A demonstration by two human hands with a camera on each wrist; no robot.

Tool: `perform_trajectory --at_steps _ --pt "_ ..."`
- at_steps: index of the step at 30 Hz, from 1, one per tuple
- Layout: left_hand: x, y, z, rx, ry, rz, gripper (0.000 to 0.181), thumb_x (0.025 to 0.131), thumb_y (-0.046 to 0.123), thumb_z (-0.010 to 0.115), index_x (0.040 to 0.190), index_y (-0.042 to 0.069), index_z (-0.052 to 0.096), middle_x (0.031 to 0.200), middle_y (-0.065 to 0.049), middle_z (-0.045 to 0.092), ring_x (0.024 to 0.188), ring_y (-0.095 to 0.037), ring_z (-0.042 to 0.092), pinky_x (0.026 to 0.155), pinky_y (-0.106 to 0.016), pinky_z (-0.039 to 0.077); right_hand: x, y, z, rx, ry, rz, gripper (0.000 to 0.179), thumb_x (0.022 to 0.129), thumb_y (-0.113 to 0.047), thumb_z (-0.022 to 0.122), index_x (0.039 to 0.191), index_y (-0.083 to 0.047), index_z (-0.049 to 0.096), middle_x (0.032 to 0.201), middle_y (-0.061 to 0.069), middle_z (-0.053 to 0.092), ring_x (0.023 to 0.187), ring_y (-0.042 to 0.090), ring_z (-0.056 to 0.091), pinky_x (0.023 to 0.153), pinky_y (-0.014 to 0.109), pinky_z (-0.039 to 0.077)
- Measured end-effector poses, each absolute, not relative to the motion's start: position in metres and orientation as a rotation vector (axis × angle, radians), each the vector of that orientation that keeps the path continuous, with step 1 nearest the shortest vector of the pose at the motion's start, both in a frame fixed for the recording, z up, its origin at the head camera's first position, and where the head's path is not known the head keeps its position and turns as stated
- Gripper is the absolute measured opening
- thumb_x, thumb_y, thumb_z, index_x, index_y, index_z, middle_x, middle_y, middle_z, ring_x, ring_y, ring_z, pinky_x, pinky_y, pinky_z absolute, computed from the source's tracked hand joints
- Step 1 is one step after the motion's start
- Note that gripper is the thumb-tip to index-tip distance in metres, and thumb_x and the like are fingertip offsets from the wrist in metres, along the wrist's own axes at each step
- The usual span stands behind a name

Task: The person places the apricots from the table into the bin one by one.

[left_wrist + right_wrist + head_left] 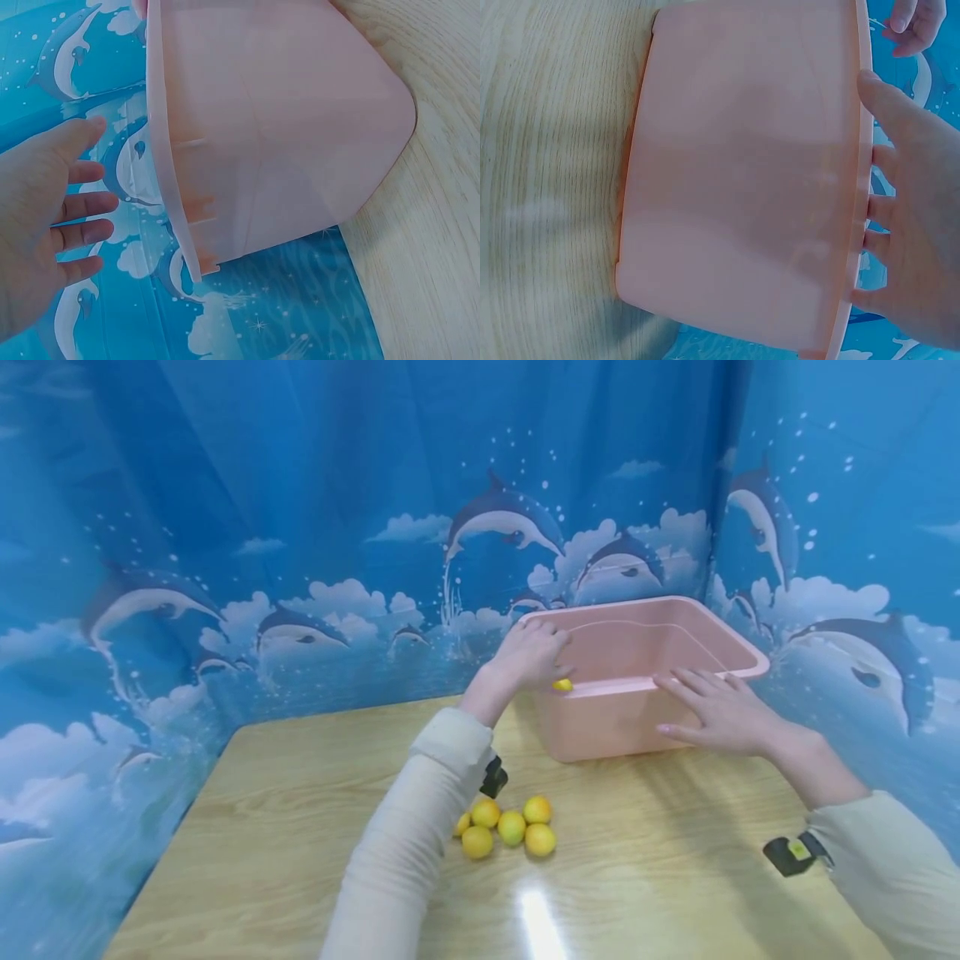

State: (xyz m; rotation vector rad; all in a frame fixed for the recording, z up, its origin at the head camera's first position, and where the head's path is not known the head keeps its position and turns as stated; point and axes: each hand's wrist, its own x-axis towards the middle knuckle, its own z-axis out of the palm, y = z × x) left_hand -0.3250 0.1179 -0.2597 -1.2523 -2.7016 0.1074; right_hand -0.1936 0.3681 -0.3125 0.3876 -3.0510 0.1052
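A pink plastic bin (615,718) stands at the back right of the table. Over its left end is my left hand (528,653), fingers loosely bent with nothing between them in the left wrist view. Just below those fingers, at the bin's front rim, a bit of a yellow fruit (562,684) shows; the rest is hidden. My right hand (723,710) rests at the front rim toward the right, its fingers spread and nearly straight over the edge, thumb on the outer side. Several small round yellow fruits (512,828) lie clustered on the table before the bin.
The light wood table (322,827) carries the bin and the fruits. A blue curtain printed with dolphins (360,510) hangs close behind the table and along its right side. Each forearm wears a small black wrist device (789,855).
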Motion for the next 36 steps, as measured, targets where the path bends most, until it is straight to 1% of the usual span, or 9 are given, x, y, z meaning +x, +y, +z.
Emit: perform_trajectory --at_steps 4,7,11,14,21,27,31,34,36 --pt "-0.325 0.112 -0.26 -1.273 -2.678 0.114 0.043 0.093 0.043 0.05 0.127 0.016 0.053 0.12 -0.001 0.053 0.113 -0.018 0.046 0.096 -0.035 0.036 -0.194 0.367 -0.312 0.395 -3.047 0.1 0.075 0.089 -0.05 0.053 0.145 -0.008 0.027 0.146 0.025 0.022 0.132 0.046 0.017 0.099 0.067 0.008" --pt "-0.324 0.107 -0.261 -1.29 -2.639 0.113 0.036 0.093 0.04 0.05 0.119 0.015 0.057 0.112 0.0 0.055 0.107 -0.017 0.048 0.088 -0.033 0.04 -0.194 0.367 -0.313 0.4 -3.044 0.102 0.075 0.089 -0.05 0.052 0.145 -0.008 0.027 0.146 0.026 0.022 0.132 0.046 0.017 0.099 0.067 0.008" --pt "-0.321 0.1 -0.261 -1.309 -2.573 0.123 0.028 0.093 0.038 0.05 0.107 0.015 0.06 0.101 0.0 0.056 0.095 -0.016 0.048 0.078 -0.03 0.04 -0.194 0.367 -0.314 0.398 -3.037 0.102 0.077 0.088 -0.054 0.052 0.145 -0.008 0.028 0.146 0.026 0.023 0.132 0.046 0.018 0.099 0.066 0.009" --pt "-0.317 0.094 -0.26 -1.322 -2.544 0.134 0.027 0.093 0.038 0.05 0.103 0.015 0.06 0.096 0.001 0.055 0.089 -0.015 0.046 0.074 -0.029 0.038 -0.194 0.367 -0.314 0.391 -3.029 0.108 0.078 0.087 -0.054 0.054 0.145 -0.007 0.028 0.146 0.026 0.024 0.132 0.045 0.019 0.099 0.066 0.009" --pt "-0.307 0.078 -0.259 -1.379 -2.487 0.111 0.032 0.093 0.042 0.05 0.109 0.016 0.061 0.102 0.002 0.058 0.092 -0.015 0.047 0.077 -0.029 0.037 -0.197 0.368 -0.311 0.403 -3.014 0.08 0.078 0.087 -0.052 0.055 0.145 -0.008 0.027 0.145 0.026 0.024 0.131 0.046 0.019 0.098 0.067 0.009" --pt "-0.299 0.063 -0.269 -1.435 -2.382 0.113 0.026 0.093 0.038 0.051 0.1 0.015 0.062 0.092 0.002 0.059 0.084 -0.015 0.049 0.071 -0.029 0.038 -0.197 0.368 -0.314 0.41 -3.014 0.125 0.079 0.087 -0.051 0.056 0.146 -0.009 0.025 0.146 0.026 0.022 0.131 0.046 0.018 0.098 0.068 0.008" --pt "-0.293 0.053 -0.279 -1.489 -2.351 0.097 0.028 0.091 0.037 0.053 0.108 0.016 0.062 0.095 0.002 0.061 0.086 -0.016 0.051 0.072 -0.029 0.038 -0.196 0.368 -0.317 0.421 -3.008 0.13 0.079 0.087 -0.05 0.057 0.146 -0.009 0.024 0.145 0.027 0.023 0.131 0.047 0.018 0.097 0.068 0.008" --pt "-0.288 0.048 -0.286 -1.522 -2.335 0.101 0.036 0.09 0.039 0.056 0.117 0.015 0.061 0.102 0.0 0.063 0.09 -0.017 0.052 0.074 -0.03 0.039 -0.195 0.368 -0.318 0.419 -2.991 0.119 0.078 0.086 -0.049 0.058 0.145 -0.009 0.027 0.145 0.026 0.024 0.131 0.046 0.02 0.097 0.068 0.009" --pt "-0.284 0.045 -0.29 -1.541 -2.327 0.127 0.04 0.089 0.041 0.056 0.118 0.013 0.06 0.103 0.0 0.063 0.09 -0.017 0.052 0.075 -0.031 0.04 -0.195 0.368 -0.318 0.419 -2.989 0.11 0.078 0.086 -0.048 0.059 0.145 -0.009 0.026 0.145 0.026 0.025 0.13 0.046 0.02 0.097 0.068 0.009"
